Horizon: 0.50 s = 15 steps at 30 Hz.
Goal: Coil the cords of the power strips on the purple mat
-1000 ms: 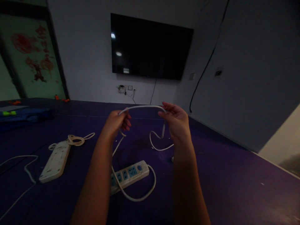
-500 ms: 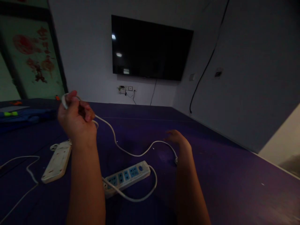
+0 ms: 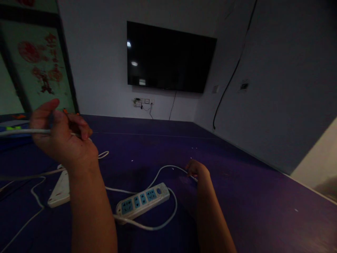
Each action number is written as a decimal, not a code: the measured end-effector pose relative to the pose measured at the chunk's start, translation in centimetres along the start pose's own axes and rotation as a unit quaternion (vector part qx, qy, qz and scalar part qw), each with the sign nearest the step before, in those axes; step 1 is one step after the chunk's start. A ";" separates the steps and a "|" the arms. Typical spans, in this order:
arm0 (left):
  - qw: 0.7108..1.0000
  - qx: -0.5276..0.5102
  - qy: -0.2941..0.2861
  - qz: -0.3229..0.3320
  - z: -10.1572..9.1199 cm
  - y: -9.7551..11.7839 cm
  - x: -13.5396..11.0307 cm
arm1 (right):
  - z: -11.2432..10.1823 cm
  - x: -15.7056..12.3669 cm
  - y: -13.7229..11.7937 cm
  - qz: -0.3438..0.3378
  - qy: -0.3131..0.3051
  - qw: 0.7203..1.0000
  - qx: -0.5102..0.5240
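My left hand [image 3: 61,131] is raised at the left, its fingers curled around a white power cord [image 3: 18,131] that runs off toward the left edge. Lower at the right, my right hand [image 3: 198,168] has its fingers bent down onto the far stretch of cord; the cord's end is hidden behind that hand and wrist. A white power strip [image 3: 143,202] with blue sockets lies between my forearms, its cord looping at its right end. Another white power strip [image 3: 59,189] lies partly behind my left forearm, showing a plain face.
Both strips lie on a purple surface [image 3: 250,196] dotted with small white scraps. A black television [image 3: 171,58] hangs on the wall above sockets [image 3: 144,101]. A black cable [image 3: 229,82] dangles along the right wall. Blue and bright green items [image 3: 15,128] lie far left.
My left hand has moved left and slightly down, drawing the cord with it. My right hand has dropped and closed onto the cord. The cord between them now lies lower, behind the socketed strip.
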<state>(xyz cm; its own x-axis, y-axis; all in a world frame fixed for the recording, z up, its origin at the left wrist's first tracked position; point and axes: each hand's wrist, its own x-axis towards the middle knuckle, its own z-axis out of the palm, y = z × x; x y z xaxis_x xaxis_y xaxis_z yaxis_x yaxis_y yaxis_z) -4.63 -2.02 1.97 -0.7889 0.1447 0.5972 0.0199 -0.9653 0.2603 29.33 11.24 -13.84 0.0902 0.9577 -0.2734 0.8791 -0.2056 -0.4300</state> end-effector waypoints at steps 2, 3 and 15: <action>1.000 0.002 -0.009 0.000 0.2 0.0 -0.2 | -0.1 -0.1 -0.1 -0.003 -0.025 1.000 0.012; 1.000 0.002 -0.016 -0.001 0.3 0.0 -0.3 | -0.2 -0.3 -0.2 -0.011 -0.032 0.999 0.022; 0.998 -0.008 -0.056 -0.011 0.7 0.1 -0.8 | 0.2 -3.7 -8.7 -0.262 -0.135 0.940 0.170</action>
<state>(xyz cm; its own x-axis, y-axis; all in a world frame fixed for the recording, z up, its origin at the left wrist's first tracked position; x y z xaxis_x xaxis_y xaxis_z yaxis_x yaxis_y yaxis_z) -3.57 -2.06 2.08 -0.7156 0.1886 0.6725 -0.0075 -0.9649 0.2626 21.23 9.44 -9.21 -0.4757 0.8691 -0.1355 0.5652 0.1840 -0.8042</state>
